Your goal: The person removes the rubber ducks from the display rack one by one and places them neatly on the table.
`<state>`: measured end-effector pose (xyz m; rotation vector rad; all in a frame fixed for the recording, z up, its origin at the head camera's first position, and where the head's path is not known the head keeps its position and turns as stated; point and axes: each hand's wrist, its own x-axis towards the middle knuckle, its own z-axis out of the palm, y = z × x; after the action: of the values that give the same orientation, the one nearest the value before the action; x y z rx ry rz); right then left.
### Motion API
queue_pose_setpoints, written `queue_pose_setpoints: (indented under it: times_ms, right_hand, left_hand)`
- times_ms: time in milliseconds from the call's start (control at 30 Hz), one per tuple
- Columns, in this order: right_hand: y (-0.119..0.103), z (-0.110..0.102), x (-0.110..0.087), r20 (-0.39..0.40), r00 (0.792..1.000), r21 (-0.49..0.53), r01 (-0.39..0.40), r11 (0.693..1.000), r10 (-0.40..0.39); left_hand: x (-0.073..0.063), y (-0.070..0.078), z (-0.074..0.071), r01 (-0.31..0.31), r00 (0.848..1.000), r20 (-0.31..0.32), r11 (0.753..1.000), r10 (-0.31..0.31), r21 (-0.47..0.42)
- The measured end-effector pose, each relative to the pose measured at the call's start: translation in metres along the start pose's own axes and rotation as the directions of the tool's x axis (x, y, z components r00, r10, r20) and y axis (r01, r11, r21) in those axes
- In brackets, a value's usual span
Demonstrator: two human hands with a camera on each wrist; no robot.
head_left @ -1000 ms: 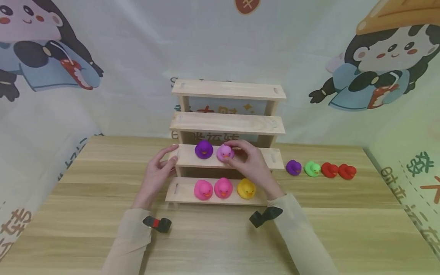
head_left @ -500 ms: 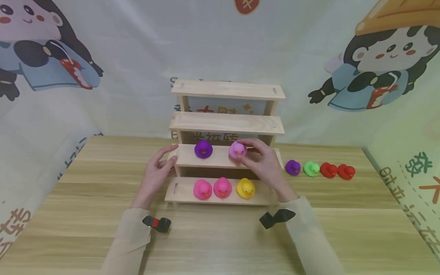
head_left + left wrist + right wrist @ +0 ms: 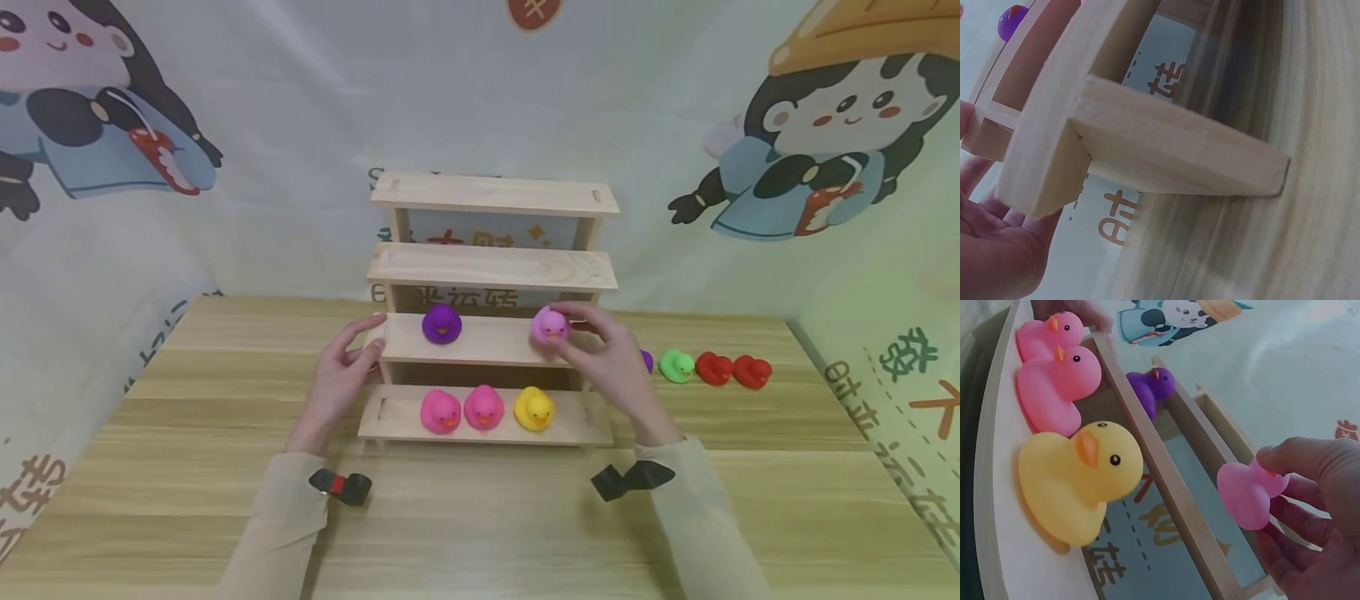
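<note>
With thumb and fingers my right hand [image 3: 611, 358] pinches a light pink rubber duck [image 3: 550, 326] at the right part of the second step from the bottom. In the right wrist view the same duck [image 3: 1249, 490] sits between thumb and fingertips. My left hand [image 3: 341, 375] grips the left end of that step on the wooden stepped shelf [image 3: 491, 340]. A purple duck [image 3: 442, 324] stands on this step, left of the middle. Along the lowest step are two bright pink ducks [image 3: 440, 412] [image 3: 483, 407] and a yellow duck [image 3: 534, 409].
On the table [image 3: 480, 517], right of the shelf, a green duck [image 3: 677, 367] and two red ducks [image 3: 714, 368] [image 3: 752, 372] form a row. My right hand partly covers another purple duck [image 3: 647, 361] there. A printed cloth [image 3: 450, 92] hangs behind.
My right hand has carried the light pink duck rightward along the step, away from the purple duck. The left hand has kept its grip on the shelf's end.
</note>
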<state>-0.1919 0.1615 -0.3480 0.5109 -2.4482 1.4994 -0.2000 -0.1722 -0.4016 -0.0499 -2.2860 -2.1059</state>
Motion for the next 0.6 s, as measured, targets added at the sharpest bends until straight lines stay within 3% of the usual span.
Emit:
queue_pose_setpoints:
  times_ms: [600]
  right_hand:
    - [0.009,-0.031,-0.01,-0.091,0.995,-0.028,0.039,0.999,-0.041]
  left_hand:
    - [0.001,-0.001,0.0,-0.007,1.0,-0.01,1.0,0.007,0.014]
